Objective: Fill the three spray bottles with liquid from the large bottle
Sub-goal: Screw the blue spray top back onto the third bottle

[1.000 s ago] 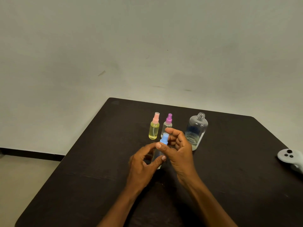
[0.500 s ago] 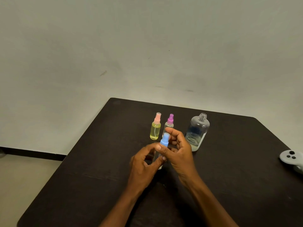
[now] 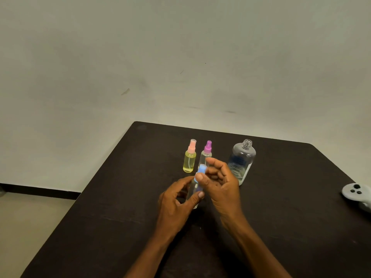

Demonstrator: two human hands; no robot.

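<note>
My left hand [image 3: 176, 203] grips the clear body of a small spray bottle [image 3: 193, 190] that stands on the dark table [image 3: 112, 207]. My right hand [image 3: 220, 183] pinches its blue spray cap [image 3: 201, 169] with thumb and fingers. Behind them stand a yellow spray bottle [image 3: 189, 160] with a pink cap and a clear spray bottle [image 3: 205, 155] with a purple cap. To the right stands the large clear bottle [image 3: 242, 160], uncapped, with a little liquid at its bottom.
A white game controller [image 3: 358, 194] lies at the table's right edge. The table's far edge runs close behind the bottles, with a pale wall beyond. Pale floor shows to the left of the table.
My right hand's fingers have shifted slightly around the blue cap. The bottles on the table have stayed in place.
</note>
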